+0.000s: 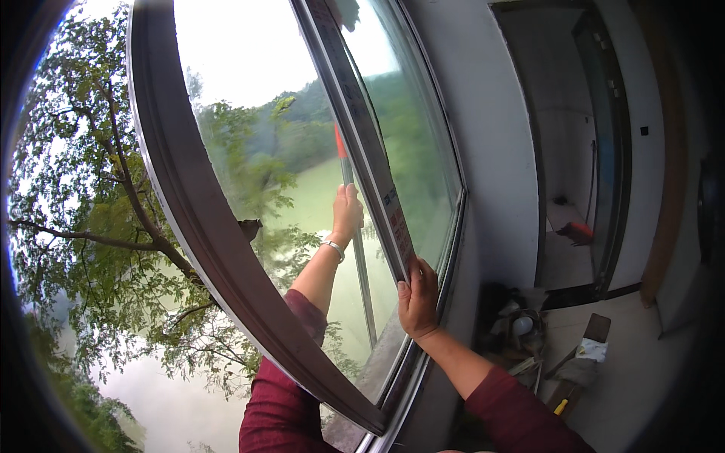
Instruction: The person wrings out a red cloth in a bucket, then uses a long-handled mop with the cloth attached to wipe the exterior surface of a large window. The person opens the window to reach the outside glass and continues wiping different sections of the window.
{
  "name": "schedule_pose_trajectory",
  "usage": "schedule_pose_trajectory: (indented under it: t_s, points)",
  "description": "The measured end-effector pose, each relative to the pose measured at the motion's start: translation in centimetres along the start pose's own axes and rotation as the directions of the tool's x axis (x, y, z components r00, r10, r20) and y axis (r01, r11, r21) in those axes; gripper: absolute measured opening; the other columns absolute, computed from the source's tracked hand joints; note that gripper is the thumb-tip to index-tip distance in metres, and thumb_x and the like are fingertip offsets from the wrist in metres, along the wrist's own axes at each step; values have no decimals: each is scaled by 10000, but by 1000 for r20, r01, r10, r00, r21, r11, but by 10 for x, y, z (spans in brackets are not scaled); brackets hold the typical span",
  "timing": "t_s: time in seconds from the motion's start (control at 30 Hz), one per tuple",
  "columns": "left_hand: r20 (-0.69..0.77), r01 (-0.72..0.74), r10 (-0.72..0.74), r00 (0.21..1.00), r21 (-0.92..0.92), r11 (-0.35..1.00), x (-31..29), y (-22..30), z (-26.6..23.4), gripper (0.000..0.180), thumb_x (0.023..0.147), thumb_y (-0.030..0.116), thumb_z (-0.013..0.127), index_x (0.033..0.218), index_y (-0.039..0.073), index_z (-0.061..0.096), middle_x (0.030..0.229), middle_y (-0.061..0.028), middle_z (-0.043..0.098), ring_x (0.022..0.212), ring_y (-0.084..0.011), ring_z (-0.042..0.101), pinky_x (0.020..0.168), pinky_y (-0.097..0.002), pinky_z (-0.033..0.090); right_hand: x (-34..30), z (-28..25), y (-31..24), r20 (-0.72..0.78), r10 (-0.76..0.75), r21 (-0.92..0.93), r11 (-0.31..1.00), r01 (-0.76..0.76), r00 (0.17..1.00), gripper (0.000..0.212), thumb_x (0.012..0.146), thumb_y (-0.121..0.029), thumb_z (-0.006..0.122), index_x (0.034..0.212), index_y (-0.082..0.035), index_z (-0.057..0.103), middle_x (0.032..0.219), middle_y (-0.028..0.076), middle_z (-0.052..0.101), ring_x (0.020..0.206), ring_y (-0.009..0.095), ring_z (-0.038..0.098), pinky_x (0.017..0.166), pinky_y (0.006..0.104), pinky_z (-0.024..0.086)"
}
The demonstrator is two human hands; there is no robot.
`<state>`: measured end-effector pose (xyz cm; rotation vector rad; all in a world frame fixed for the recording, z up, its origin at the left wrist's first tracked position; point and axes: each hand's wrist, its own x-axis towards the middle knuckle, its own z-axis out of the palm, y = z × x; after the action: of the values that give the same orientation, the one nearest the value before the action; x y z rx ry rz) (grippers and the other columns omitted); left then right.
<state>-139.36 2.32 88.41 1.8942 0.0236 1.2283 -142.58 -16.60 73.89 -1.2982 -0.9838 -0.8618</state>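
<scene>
My left hand reaches outside the window and is closed around a thin grey rod that stands almost upright and ends in an orange-red tip. A silver bracelet sits on that wrist. My right hand grips the edge of the grey window post from inside, fingers wrapped round it. The dark-framed open sash swings out to the left, and my left arm shows behind its glass. Both sleeves are dark red.
Outside are tree branches and greenish water far below. Inside to the right, a heap of tools and a pale bag lies on the floor with wooden pieces and a yellow-handled tool. A doorway opens beyond.
</scene>
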Motion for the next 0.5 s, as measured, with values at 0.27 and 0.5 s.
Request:
schedule_pose_trajectory:
  t_s: [0.27,0.5]
  points:
    - [85,204,-201,976,-20,979,-57,-27,-2,261,929,315,335,853,71,390,506,11,360,353,-89,364,297,-236,337,-1,-1,2,-19,9,-20,1000,-9,1000,449,853,-142,437,1267,10,354,1167,198,431,1055,338,417,921,404,321]
    - [126,269,-262,957,-40,962,-185,-41,-63,297,947,336,295,908,59,398,478,8,376,312,-86,346,286,-209,296,-2,4,2,-45,-1,-31,1000,-1,999,452,852,-136,440,1272,5,354,1167,198,435,1048,335,421,914,399,330]
